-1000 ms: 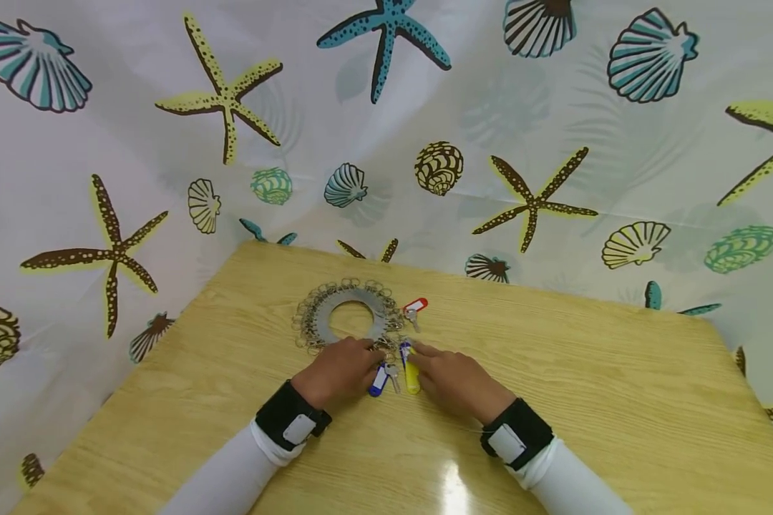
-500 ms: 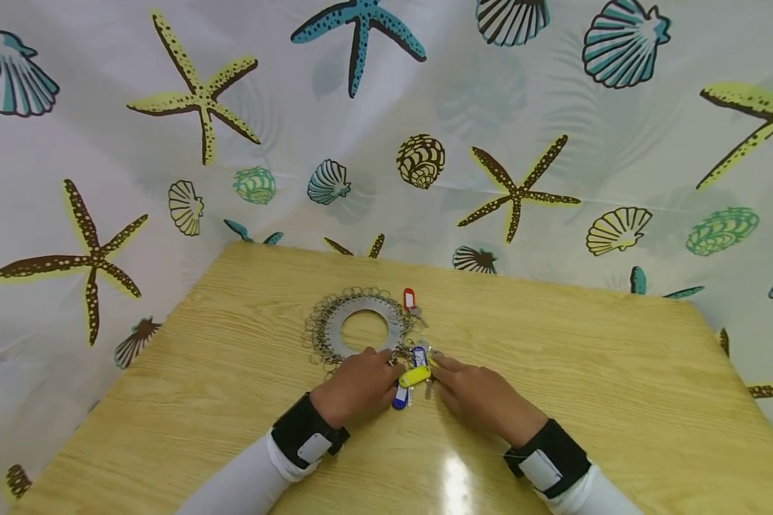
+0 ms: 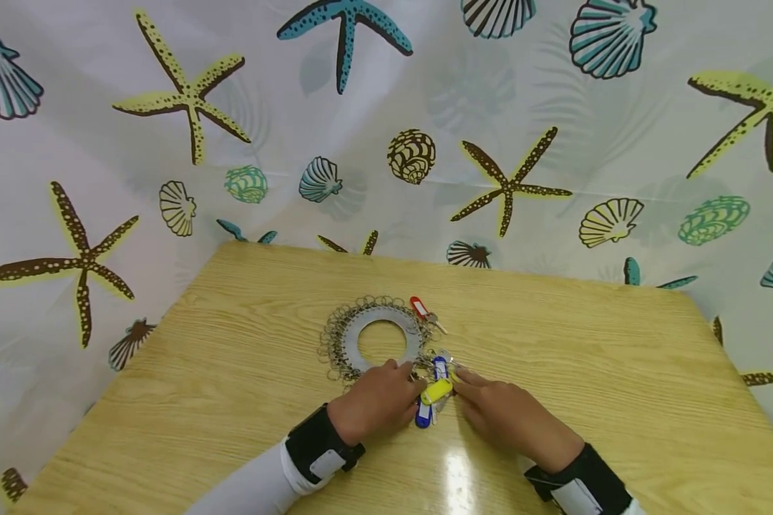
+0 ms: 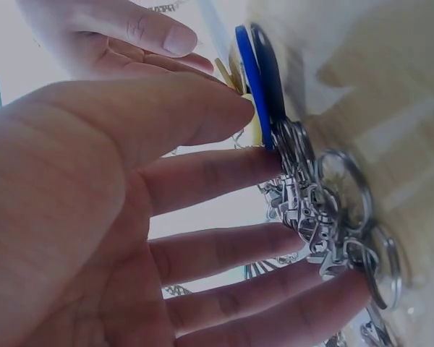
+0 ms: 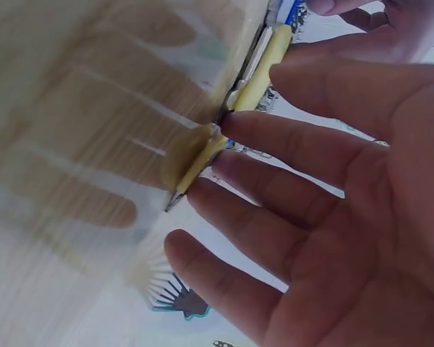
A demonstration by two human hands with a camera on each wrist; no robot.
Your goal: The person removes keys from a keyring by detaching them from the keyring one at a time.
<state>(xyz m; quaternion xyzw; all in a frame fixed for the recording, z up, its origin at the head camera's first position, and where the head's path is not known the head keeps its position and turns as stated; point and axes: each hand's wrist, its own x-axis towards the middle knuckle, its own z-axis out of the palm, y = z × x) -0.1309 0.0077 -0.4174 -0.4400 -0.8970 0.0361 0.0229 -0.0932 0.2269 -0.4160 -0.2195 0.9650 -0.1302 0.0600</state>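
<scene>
A flat grey ring [image 3: 351, 343] fringed with small metal loops and clasps lies on the table. At its lower right edge my left hand [image 3: 380, 400] touches the clasps [image 4: 311, 217] with nearly straight, spread fingers; its thumb is beside a blue key tag [image 4: 254, 87]. The lower blue key tag [image 3: 423, 415] lies partly under a yellow key tag [image 3: 436, 391], next to keys. Another blue key tag [image 3: 440, 367] sits just above. My right hand [image 3: 515, 418] has its fingers extended, with fingertips at the yellow tags [image 5: 264, 72] in the right wrist view.
A red key tag [image 3: 419, 307] with a key lies at the ring's upper right. The wooden table [image 3: 586, 343] extends around the hands. Behind it hangs a white cloth [image 3: 361, 236] printed with shells and starfish.
The grey ring has shifted right and nearer, with both hands moving along. The yellow tag has turned crosswise over the lower blue tag. The red tag has swung round, its key now pointing lower right.
</scene>
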